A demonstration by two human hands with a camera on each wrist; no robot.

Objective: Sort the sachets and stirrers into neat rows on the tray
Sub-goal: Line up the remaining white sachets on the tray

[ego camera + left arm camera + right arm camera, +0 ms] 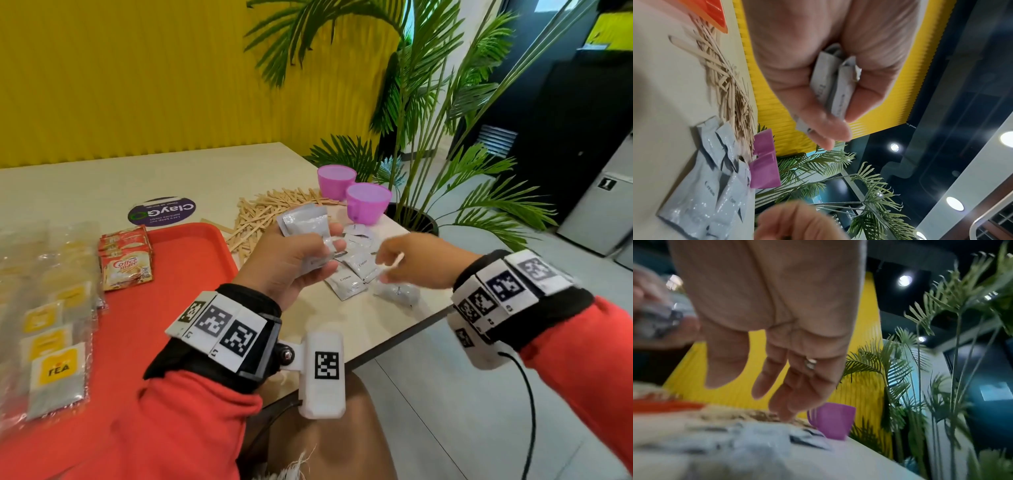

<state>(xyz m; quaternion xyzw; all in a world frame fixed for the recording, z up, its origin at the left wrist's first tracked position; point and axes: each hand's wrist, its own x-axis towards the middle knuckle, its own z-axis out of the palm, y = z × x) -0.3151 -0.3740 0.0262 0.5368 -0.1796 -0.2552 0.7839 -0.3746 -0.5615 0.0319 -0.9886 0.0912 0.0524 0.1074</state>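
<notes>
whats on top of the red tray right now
On the red tray: a row of clear tea bag packets along its left side and a stack of Coffee-mate sachets. The sleeve hides its near part.

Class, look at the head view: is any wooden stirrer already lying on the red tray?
No: the wooden stirrers all lie in a loose pile on the table beyond the red tray, which holds only tea bags and Coffee-mate sachets.

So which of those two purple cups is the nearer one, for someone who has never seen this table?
Find the red tray, then look right past the pile of wooden stirrers toward the palm. Two purple cups stand there; the nearer cup sits closest to the table's right edge, beside the loose white sachets.
</notes>
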